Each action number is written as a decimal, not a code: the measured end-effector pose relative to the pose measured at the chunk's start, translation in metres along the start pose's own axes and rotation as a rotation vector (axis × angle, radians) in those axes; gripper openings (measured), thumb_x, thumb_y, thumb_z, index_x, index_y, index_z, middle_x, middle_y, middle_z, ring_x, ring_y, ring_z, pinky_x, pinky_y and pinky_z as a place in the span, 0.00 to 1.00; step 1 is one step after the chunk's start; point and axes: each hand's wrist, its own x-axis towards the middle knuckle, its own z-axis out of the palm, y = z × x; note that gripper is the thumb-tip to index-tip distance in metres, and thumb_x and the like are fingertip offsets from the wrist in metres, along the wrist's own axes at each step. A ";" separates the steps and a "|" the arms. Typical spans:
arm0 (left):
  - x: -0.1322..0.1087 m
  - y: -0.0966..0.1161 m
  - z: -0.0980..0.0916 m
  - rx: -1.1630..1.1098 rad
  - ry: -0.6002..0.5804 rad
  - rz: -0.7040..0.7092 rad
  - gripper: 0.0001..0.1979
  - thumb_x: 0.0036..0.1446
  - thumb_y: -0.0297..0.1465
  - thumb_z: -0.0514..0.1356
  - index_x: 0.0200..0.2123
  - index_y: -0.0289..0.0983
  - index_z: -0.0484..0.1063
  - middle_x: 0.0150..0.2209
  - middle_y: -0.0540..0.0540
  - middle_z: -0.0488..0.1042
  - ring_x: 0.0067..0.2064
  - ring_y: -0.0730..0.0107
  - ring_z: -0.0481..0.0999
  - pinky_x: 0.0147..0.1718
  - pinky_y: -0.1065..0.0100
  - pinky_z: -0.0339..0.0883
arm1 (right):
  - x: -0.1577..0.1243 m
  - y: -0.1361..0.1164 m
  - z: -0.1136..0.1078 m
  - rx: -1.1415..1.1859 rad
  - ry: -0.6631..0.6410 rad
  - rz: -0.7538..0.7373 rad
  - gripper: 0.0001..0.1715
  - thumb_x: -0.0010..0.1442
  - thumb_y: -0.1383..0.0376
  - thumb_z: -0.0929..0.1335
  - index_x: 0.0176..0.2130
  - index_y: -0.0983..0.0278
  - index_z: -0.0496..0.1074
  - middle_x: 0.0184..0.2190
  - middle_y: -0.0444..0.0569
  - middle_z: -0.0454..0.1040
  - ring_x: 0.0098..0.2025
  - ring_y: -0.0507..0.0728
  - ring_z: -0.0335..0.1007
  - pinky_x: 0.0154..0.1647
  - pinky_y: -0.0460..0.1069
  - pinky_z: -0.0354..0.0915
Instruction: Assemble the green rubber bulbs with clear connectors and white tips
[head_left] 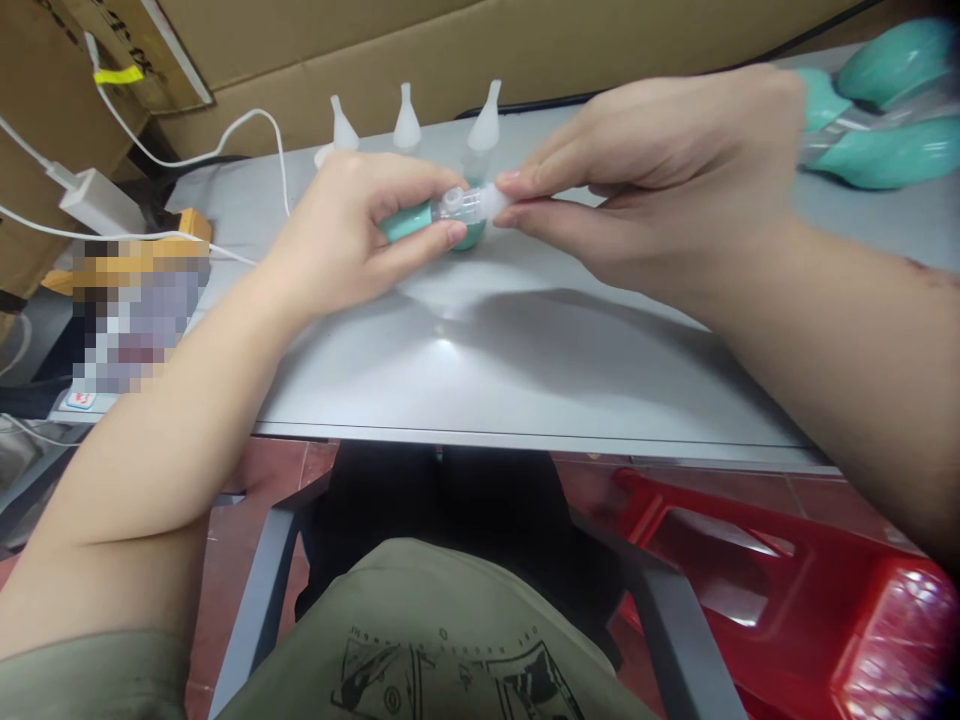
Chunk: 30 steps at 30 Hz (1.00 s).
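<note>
- Olive shirt (pixel 450 610) is what's caught closest to the camera, fwiw.
- Over the tabletop (pixel 480 400), a teal bulb (pixel 405 222) with a clear collar (pixel 459 207) is being held sideways.
- It's pinched by the left hand's (pixel 345 225) grip, thumb against fingers; a white piece (pixel 493 201) at the collar's end is pinched by the right hand's (pixel 667 165), thumb and fingertip.
- Could be fumbled, imo: if slick plastic is squeezed off-line, the piece might be tilted or popped loose.
- Just behind, white nozzles (pixel 407 130) are stood upright; they could be toppled by a bumped knuckle.
- Off right, teal squeezers (pixel 892 155) are heaped together.
</note>
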 end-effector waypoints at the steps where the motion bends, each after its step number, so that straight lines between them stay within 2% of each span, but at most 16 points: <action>1: 0.000 0.000 0.000 -0.002 -0.003 -0.002 0.18 0.78 0.50 0.67 0.50 0.45 0.89 0.40 0.46 0.88 0.42 0.56 0.89 0.49 0.54 0.85 | -0.001 0.001 0.000 -0.017 -0.003 -0.019 0.09 0.77 0.51 0.80 0.48 0.51 0.91 0.46 0.41 0.91 0.48 0.54 0.88 0.54 0.52 0.82; 7: -0.001 0.001 -0.003 -0.045 -0.016 0.030 0.21 0.79 0.53 0.67 0.49 0.44 0.90 0.38 0.46 0.87 0.40 0.58 0.86 0.46 0.55 0.82 | -0.002 0.005 0.001 -0.061 0.017 -0.114 0.06 0.78 0.54 0.79 0.49 0.50 0.91 0.46 0.39 0.91 0.46 0.51 0.89 0.49 0.48 0.82; 14: 0.001 0.007 -0.004 -0.090 -0.011 0.023 0.23 0.79 0.56 0.68 0.49 0.43 0.90 0.38 0.47 0.88 0.39 0.60 0.85 0.45 0.57 0.82 | -0.003 0.005 0.000 -0.091 0.028 -0.170 0.10 0.81 0.53 0.76 0.51 0.51 0.90 0.49 0.36 0.91 0.49 0.48 0.89 0.51 0.46 0.82; 18: 0.000 0.007 -0.004 -0.024 0.000 0.013 0.21 0.78 0.53 0.66 0.48 0.45 0.91 0.36 0.47 0.87 0.37 0.59 0.84 0.44 0.57 0.81 | 0.001 0.012 0.001 -0.078 0.011 -0.145 0.10 0.78 0.48 0.77 0.48 0.47 0.91 0.44 0.34 0.90 0.45 0.47 0.87 0.47 0.45 0.80; 22: 0.000 0.007 -0.003 0.020 0.061 0.092 0.13 0.73 0.45 0.67 0.45 0.47 0.92 0.32 0.47 0.84 0.32 0.58 0.81 0.38 0.56 0.78 | 0.001 0.012 0.003 -0.091 -0.002 -0.124 0.10 0.79 0.51 0.78 0.49 0.51 0.90 0.45 0.40 0.91 0.46 0.52 0.88 0.51 0.49 0.83; 24: 0.000 0.007 -0.003 0.028 0.055 0.116 0.15 0.73 0.46 0.65 0.45 0.48 0.91 0.32 0.47 0.83 0.32 0.57 0.80 0.38 0.54 0.76 | 0.000 0.009 0.003 -0.098 -0.006 -0.119 0.12 0.80 0.50 0.77 0.49 0.52 0.89 0.45 0.41 0.91 0.47 0.52 0.88 0.53 0.50 0.84; 27: -0.001 0.007 -0.003 0.062 0.017 0.076 0.19 0.77 0.51 0.62 0.46 0.48 0.89 0.34 0.45 0.83 0.35 0.55 0.82 0.41 0.52 0.75 | -0.001 0.005 0.003 -0.092 0.003 -0.097 0.14 0.80 0.49 0.76 0.46 0.53 0.89 0.44 0.40 0.90 0.47 0.53 0.88 0.54 0.50 0.85; 30: 0.000 0.006 -0.003 0.082 -0.013 0.047 0.23 0.79 0.55 0.60 0.46 0.47 0.88 0.35 0.45 0.83 0.36 0.54 0.82 0.43 0.51 0.75 | 0.001 0.006 0.004 -0.056 -0.002 -0.049 0.11 0.79 0.51 0.78 0.48 0.52 0.90 0.43 0.40 0.90 0.44 0.51 0.87 0.50 0.48 0.84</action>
